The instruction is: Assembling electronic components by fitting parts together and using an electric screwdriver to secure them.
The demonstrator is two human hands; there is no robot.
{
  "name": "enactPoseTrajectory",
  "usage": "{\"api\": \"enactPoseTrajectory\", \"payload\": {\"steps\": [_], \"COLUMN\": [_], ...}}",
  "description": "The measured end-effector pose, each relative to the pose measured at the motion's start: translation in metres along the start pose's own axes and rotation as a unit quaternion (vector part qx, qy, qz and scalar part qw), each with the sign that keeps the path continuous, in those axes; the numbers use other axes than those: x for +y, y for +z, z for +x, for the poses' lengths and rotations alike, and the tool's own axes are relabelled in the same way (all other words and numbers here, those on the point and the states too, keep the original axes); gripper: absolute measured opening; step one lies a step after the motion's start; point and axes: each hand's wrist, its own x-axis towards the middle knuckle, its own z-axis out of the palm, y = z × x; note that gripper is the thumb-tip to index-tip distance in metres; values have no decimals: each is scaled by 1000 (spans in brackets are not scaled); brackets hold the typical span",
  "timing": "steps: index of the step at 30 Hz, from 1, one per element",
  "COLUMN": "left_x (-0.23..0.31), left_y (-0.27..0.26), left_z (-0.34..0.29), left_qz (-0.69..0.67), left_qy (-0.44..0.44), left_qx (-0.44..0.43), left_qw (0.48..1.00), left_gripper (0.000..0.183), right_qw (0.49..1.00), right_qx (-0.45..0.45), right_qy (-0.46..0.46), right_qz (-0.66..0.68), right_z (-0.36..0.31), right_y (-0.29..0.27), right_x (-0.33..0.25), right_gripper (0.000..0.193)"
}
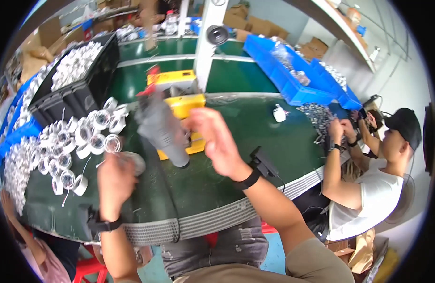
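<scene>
Head view, biggest first: green surface (pixel 208 195) spans the middle, with a grey slotted edge along the person's side. Co-worker in a white shirt (pixel 368 200) sits at right, hands at a pile of small parts (pixel 316 122). Black crate (pixel 66 104) far left, heaped with small white pieces; long blue tray (pixel 269 73) far right. Cluster of white rings (pixel 83 152) lies left, nearer than the crate. Yellow stand (pixel 194 106) around centre; grey tool (pixel 160 125), red at top, upright but tilted and blurred, in front of it. Right hand (pixel 219 144) just right of the tool, fingers extended, grip open; contact unclear. Left hand (pixel 116 181) blurred, at a single white ring (pixel 139 163) near the cluster; can't tell if its grip is closed on it. Small white piece (pixel 279 113) sits apart, near the blue tray.
</scene>
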Motion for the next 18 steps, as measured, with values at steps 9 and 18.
{"api": "enactPoseTrajectory", "payload": {"steps": [9,18], "left_x": [-8,-17], "left_y": [-10,83], "left_z": [5,-19], "left_qz": [35,-324], "left_qy": [146,149], "left_qx": [123,-398], "left_qw": [981,845], "left_gripper": [19,47], "right_qw": [565,830], "right_qx": [124,-64], "right_qy": [376,93], "right_qz": [-724,-546], "right_z": [-62,-32], "right_y": [-273,-59], "right_x": [-7,-48], "right_gripper": [93,40]}}
